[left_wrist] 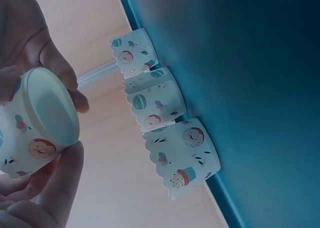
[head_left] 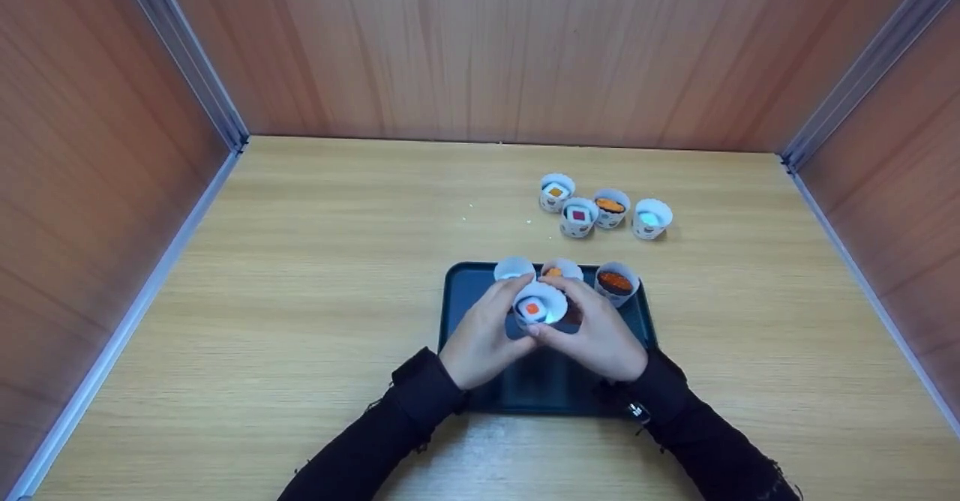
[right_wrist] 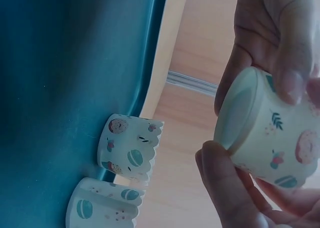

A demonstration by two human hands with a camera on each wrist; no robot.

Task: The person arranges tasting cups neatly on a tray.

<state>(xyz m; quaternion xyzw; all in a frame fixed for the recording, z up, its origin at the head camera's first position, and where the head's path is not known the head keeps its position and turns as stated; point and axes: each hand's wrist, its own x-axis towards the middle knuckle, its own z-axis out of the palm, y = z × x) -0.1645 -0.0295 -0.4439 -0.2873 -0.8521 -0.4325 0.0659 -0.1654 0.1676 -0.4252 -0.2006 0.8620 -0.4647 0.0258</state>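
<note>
Both hands hold one white paper baking cup (head_left: pixel 553 300) above a dark tray (head_left: pixel 532 394). The cup has a scalloped rim, and a small white piece with an orange-red centre (head_left: pixel 532 308) sits inside. My left hand (head_left: pixel 486 334) grips it from the left, and my right hand (head_left: pixel 602 338) from the right. In the left wrist view the cup (left_wrist: pixel 37 133) shows its pale base and printed doughnuts. Behind the hands on the tray stand a pale-filled cup (head_left: pixel 514 267), a partly hidden cup with orange content (head_left: pixel 564 267) and one with reddish-brown content (head_left: pixel 616 283).
Beyond the tray, several more cups stand on the wooden table (head_left: pixel 337 261): one with a yellow-centred piece (head_left: pixel 555 192), one with a dark red-centred piece (head_left: pixel 578 217), one orange-topped (head_left: pixel 612 207) and one pale-filled (head_left: pixel 651 219). Wood panels (head_left: pixel 480 51) enclose the table.
</note>
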